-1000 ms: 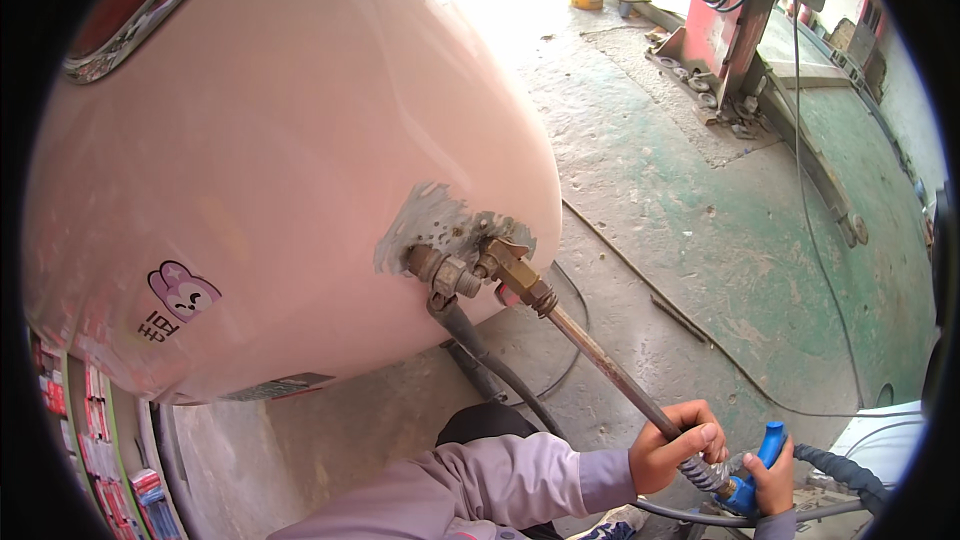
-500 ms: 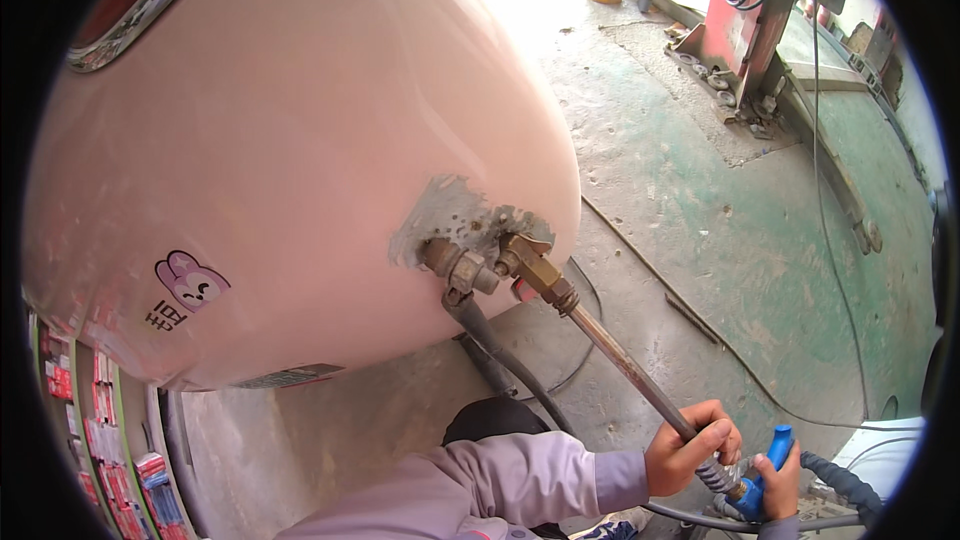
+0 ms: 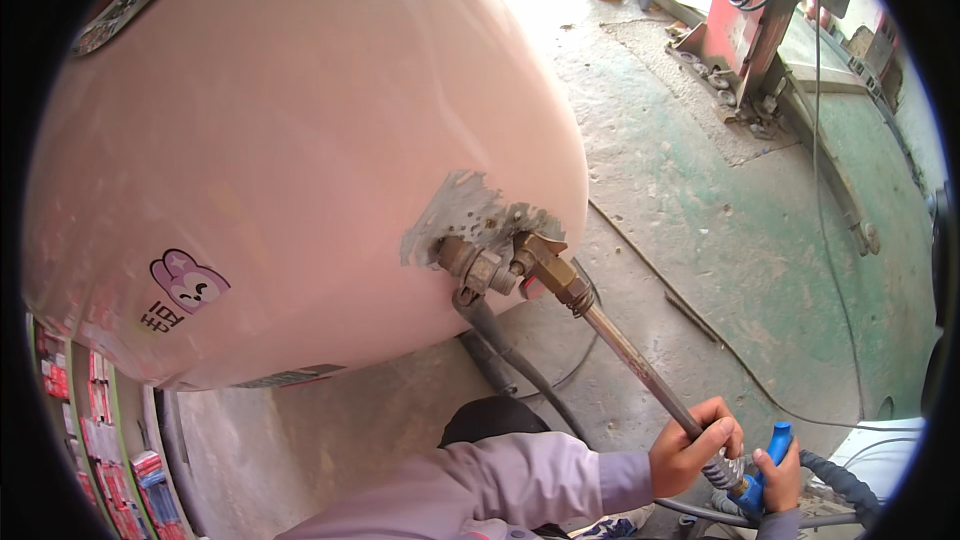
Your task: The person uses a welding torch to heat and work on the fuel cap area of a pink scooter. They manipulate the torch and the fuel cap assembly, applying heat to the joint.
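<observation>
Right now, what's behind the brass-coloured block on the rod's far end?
Behind the block: a bare grey patch with dark marks on the pink panel, and floor off its right side. The spot directly behind it is covered; can't tell what touches the panel there.

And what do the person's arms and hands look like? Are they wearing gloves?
No gloves: the left hand and right hand are both bare. The left sleeve is pale greyish purple and wrinkly, with a darker, plain cuff. Only a bit of the right sleeve shows, greyish too.
</observation>
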`<state>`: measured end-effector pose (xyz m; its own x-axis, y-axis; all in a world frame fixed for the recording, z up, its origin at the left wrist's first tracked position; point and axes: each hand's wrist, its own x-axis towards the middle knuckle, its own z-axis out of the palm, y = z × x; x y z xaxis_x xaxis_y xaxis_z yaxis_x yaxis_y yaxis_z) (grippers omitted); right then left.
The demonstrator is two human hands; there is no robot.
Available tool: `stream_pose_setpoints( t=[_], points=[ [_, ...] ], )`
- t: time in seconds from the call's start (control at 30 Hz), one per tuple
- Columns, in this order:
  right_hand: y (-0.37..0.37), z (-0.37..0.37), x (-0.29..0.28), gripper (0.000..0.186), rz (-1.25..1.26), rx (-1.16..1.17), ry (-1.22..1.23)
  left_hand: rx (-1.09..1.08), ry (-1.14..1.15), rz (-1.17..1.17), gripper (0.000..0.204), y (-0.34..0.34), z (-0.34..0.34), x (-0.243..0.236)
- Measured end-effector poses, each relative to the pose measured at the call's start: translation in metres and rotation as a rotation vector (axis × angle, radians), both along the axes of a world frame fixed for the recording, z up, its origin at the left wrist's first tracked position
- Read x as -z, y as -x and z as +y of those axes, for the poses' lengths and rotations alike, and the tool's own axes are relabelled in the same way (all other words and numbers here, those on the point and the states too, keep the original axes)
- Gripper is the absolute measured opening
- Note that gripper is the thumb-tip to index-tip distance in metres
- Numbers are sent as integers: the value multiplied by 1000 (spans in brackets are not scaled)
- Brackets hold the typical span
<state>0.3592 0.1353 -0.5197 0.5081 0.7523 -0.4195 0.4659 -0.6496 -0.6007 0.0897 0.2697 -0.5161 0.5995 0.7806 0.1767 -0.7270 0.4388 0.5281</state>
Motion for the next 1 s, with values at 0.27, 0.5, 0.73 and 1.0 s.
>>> stream_pose_setpoints(
  t=[0.27,0.5,0.73,1.0],
  points=[
    [-3,-3,8,95,-41,85,-85,-438,258,13,25,49,42,-33],
    [-7,-14,23,87,-287,188,-422,39,57,-463,58,75,98,-35],
    [-8,-11,20,89,-224,172,-411,168,-169,-578,61,70,114,-18],
    [-8,-3,14,88,-142,124,-281,153,-138,-580,62,70,112,-19]
  ],
)
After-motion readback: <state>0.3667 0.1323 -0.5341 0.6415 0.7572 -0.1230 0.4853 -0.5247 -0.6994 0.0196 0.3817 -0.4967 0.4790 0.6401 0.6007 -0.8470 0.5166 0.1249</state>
